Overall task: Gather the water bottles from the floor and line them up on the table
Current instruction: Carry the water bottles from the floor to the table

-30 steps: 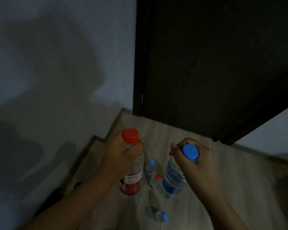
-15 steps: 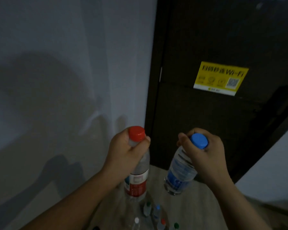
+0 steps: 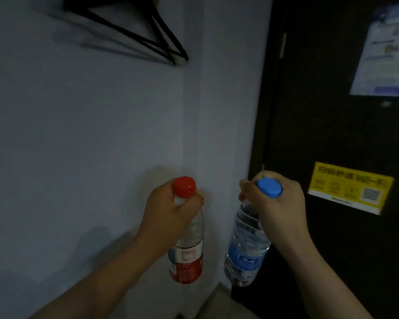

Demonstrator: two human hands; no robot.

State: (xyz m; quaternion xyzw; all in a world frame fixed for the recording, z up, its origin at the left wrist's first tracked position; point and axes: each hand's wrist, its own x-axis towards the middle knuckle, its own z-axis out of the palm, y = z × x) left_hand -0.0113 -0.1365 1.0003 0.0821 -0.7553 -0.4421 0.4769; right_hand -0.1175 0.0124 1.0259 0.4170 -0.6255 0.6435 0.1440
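The left hand [image 3: 171, 210] is wrapped round the neck of a red-capped bottle [image 3: 187, 249] with a red label, and the right hand [image 3: 279, 203] is curled round the neck of a blue-capped bottle [image 3: 247, 249] with a blue label, so both bottles hang in the air side by side, near each other but apart. The red one hangs nearly upright in front of a pale wall [image 3: 90, 134], the blue one tilted with its base toward the red one, beside a dark door [image 3: 332, 134]. The door carries a yellow sticker [image 3: 348, 187] and a blue-and-white notice [image 3: 387, 49], and black hangers [image 3: 148, 35] hang high on the wall.
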